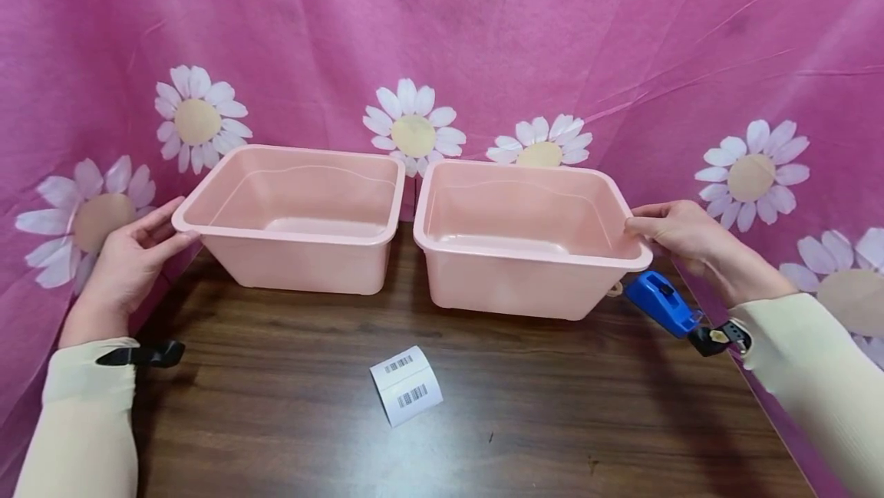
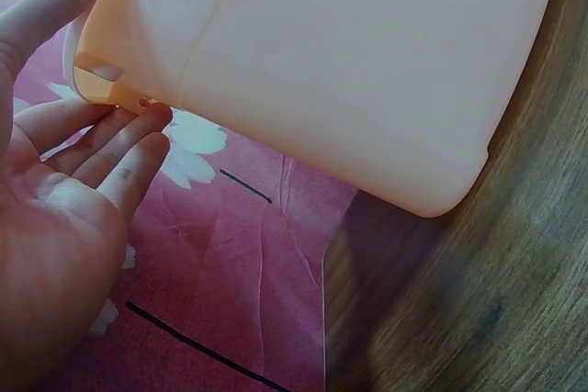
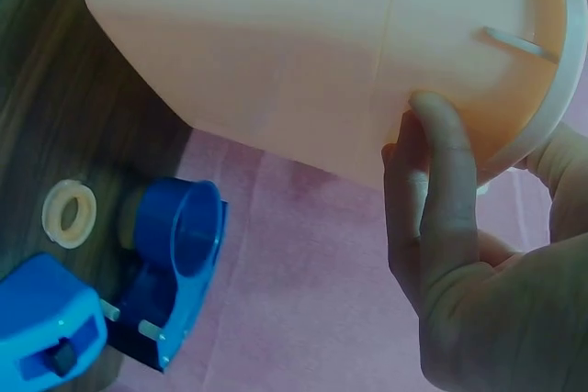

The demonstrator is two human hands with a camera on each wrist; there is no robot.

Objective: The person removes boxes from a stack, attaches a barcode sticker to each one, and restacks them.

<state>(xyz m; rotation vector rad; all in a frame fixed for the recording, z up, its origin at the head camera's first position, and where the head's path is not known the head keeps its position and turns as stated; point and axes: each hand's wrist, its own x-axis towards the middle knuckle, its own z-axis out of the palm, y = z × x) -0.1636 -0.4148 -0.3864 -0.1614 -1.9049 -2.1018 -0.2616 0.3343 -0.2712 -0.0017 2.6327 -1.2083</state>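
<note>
Two pink plastic bins stand side by side on the wooden table, a narrow gap between them. My left hand point(image 1: 134, 260) grips the outer rim of the left bin point(image 1: 304, 260), thumb on top of the rim and fingers beneath it, as the left wrist view shows. At the other side, my right hand point(image 1: 684, 237) pinches the outer rim of the right bin point(image 1: 511, 283). In the right wrist view its fingers point(image 3: 446, 162) lie against the bin's end wall under the rim. Both bins are upright, and no contents show inside them.
A white label sheet with barcodes point(image 1: 406, 385) lies on the table point(image 1: 290, 421) in front of the bins. Blue tape dispensers point(image 3: 184, 263) and a small tape roll point(image 3: 69, 213) sit beside the right bin. A pink flowered cloth point(image 1: 442, 37) hangs behind and along both sides.
</note>
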